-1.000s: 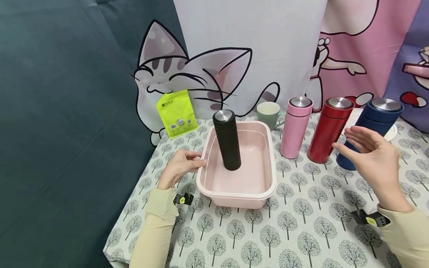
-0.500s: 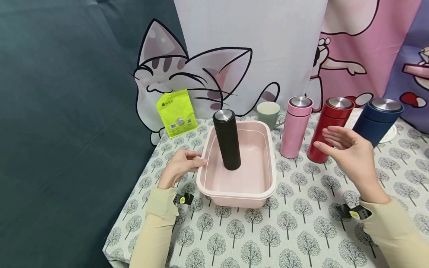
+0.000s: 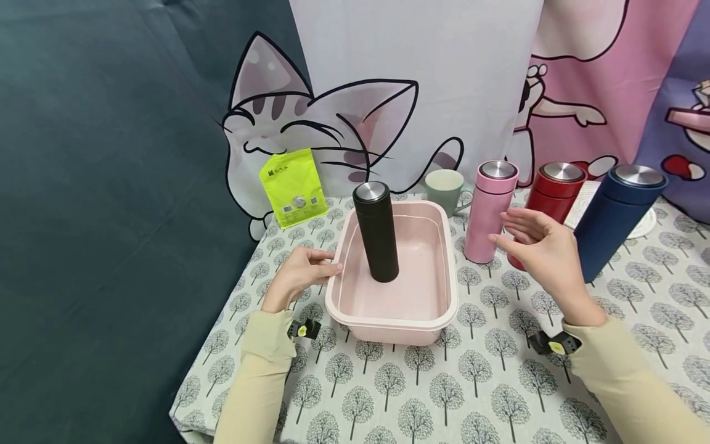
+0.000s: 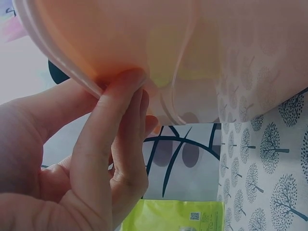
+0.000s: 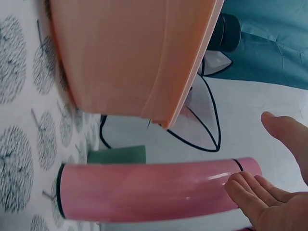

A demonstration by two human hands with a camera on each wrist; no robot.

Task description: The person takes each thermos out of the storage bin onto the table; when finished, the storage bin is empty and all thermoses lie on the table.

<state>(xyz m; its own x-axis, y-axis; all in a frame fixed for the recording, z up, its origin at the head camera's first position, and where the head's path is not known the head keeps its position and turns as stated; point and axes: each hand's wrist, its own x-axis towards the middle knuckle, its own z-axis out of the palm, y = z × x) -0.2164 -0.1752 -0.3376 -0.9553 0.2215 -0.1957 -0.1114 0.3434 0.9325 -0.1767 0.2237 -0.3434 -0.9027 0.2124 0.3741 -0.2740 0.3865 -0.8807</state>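
Note:
My left hand (image 3: 299, 277) pinches the left rim of a pale pink plastic basin (image 3: 418, 290), thumb and fingers on either side of the wall in the left wrist view. A black thermos (image 3: 378, 240) with a steel-topped lid stands inside the basin. My right hand (image 3: 546, 259) is beside a pink thermos (image 3: 485, 222), thumb and fingers spread apart. In the right wrist view its fingertips overlap the upper part of the pink thermos (image 5: 144, 190); whether they touch, I cannot tell. Behind this hand is a red thermos (image 3: 554, 197), partly hidden. A blue thermos (image 3: 610, 222) stands to its right.
A green mug (image 3: 444, 191) stands behind the basin, left of the pink thermos. At the back left, a lime-yellow pouch (image 3: 294, 188) leans against the cat-print cloth. A white round mat (image 3: 643, 225) lies behind the blue thermos. The tree-print tablecloth (image 3: 444, 394) drops off at the left edge.
My right hand has moved left, from in front of the blue thermos, past the red one, to the pink one. My left hand and the basin have stayed put.

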